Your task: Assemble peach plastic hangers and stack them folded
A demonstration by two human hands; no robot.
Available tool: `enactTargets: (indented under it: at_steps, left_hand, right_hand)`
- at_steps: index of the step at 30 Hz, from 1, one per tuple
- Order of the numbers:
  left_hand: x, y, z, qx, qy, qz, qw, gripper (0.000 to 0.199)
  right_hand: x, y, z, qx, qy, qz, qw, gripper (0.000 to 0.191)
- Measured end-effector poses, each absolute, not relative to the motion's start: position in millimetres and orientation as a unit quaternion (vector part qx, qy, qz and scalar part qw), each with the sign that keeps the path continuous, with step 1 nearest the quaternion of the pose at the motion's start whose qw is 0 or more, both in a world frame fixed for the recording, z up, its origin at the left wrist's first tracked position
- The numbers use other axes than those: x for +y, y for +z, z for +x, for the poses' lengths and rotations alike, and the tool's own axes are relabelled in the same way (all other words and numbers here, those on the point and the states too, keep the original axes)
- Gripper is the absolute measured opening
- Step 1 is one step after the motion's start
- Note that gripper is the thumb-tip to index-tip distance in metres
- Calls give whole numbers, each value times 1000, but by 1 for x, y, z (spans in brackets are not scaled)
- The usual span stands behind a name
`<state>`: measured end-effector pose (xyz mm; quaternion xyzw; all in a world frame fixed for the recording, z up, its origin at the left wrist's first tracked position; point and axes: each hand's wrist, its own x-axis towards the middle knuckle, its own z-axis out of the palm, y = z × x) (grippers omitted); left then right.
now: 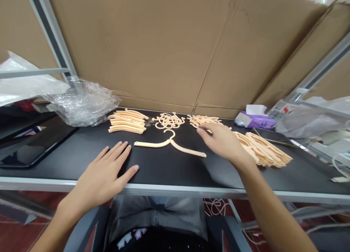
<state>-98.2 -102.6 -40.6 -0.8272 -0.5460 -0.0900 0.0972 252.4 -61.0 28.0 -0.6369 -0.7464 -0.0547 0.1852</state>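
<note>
A beige plastic clothes hanger [188,151] lies on the black tabletop in front of me, its hook pointing away and its two arms spread, with no bottom bar. My left hand [102,175] rests palm down by the table's front edge, fingers stretched out, left of the hanger. At the right, my right hand [220,141] is at a pile of thin beige hanger pieces [203,119], its thumb and index finger close together. The other fingertips are hidden, and so is anything between them. Beyond the hanger are a pile of hooks [168,120] and a stack of curved arms [128,121].
A stack of hangers [269,150] lies beside my right wrist. Behind it are a purple tissue pack [257,120] and a dark flat device [275,136]. Clear plastic wrap [84,101] and a black tray-like object [35,146] occupy the left. Cardboard [153,44] walls the back.
</note>
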Motion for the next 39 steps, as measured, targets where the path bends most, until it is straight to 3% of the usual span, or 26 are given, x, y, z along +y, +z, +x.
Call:
enactTargets:
  at_steps: [5, 13, 22, 25, 29, 34, 39]
  left_hand:
    - [-103, -39, -97, -548, -82, -827, 96, 78]
    - [-100, -40, -99, -537, -102, -831, 104, 81]
    - [-100, -25, -95, -514, -172, -836, 88, 64]
    - [-94, 3, -73, -438, -206, -868, 112, 48]
    - [-67, 29, -15, -296, -180, -938, 28, 39]
    - [-27, 6, 49, -206, -129, -970, 0, 40]
    - [-23, -20, 54, -186, -169, -967, -29, 31]
  right_hand:
    - [3, 19, 252, -694, -151, -702, 58, 36]
    - [17, -6, 275, -646, -124, -752, 36, 32]
    - [21, -4, 275, -664, -104, -739, 58, 32]
    - [22, -5, 274, -672, -92, -731, 70, 31]
    - [24, -5, 275, -669, -72, -735, 85, 29]
    - [26, -8, 279, -659, -64, -743, 96, 28]
    - [24, -5, 279, -667, -106, -728, 114, 28]
